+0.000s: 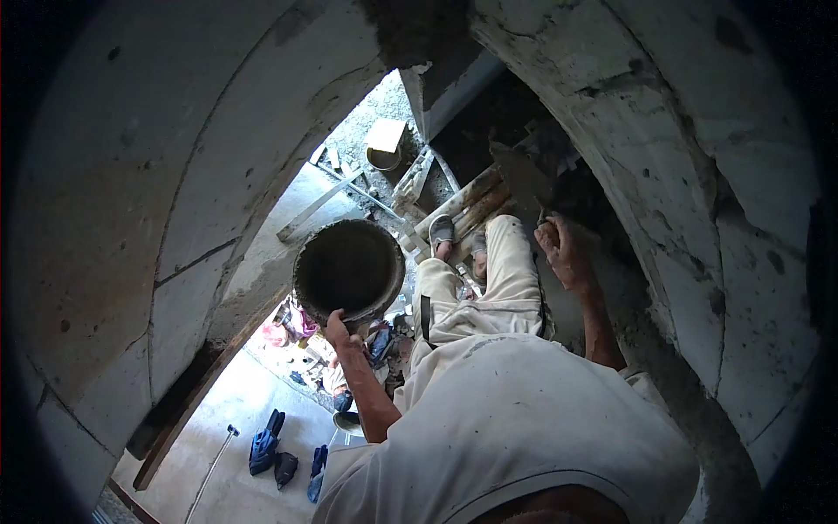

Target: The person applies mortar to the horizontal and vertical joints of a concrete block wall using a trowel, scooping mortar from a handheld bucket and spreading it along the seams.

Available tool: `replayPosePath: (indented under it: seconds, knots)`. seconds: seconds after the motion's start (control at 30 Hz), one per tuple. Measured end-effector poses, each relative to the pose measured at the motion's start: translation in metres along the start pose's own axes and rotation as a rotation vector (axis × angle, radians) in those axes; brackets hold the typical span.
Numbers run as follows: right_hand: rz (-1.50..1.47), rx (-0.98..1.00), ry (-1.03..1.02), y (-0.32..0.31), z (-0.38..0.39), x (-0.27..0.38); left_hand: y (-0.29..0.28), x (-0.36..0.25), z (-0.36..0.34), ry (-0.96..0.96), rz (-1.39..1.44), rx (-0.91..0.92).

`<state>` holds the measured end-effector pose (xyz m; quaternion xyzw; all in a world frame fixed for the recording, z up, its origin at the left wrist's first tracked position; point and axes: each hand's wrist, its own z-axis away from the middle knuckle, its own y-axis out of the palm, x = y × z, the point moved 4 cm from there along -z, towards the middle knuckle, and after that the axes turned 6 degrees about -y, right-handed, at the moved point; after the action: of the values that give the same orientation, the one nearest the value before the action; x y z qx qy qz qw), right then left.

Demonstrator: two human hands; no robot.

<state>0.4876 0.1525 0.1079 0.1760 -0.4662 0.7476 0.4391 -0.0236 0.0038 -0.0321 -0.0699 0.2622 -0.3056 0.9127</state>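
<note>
A round, dark bucket [349, 234] with a mortar-crusted rim hangs at my left side, its mouth facing up. My left hand [342, 332] is closed on the near edge of it, thumb over the rim. The inside is dark, so I cannot make out its contents. On the right, my right hand [567, 255] is wrapped round the handle of a trowel [522, 175]. The grey trowel blade points away from me and partly blends into the shadow by the right wall. The trowel is apart from the bucket.
Block walls with mortar joints rise at left [196, 210] and right [650, 166]. Round wooden poles [476, 203] lie under my feet. Beyond stands another bucket [384, 160] beside a pale board [385, 134]. Rubble, a wooden beam [209, 389] and dark blue bundles [265, 447] lie below left.
</note>
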Motion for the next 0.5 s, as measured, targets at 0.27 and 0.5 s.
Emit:
replayPosePath:
  seconds: [0.27, 0.5]
  knots:
    - [0.174, 0.374, -0.312, 0.022, 0.007, 0.089, 0.014, -0.017, 0.062, 0.256, -0.101, -0.02]
    - [0.648, 0.385, -0.581, 0.053, 0.017, 0.117, 0.088, -0.033, 0.139, 0.541, -0.157, 0.272]
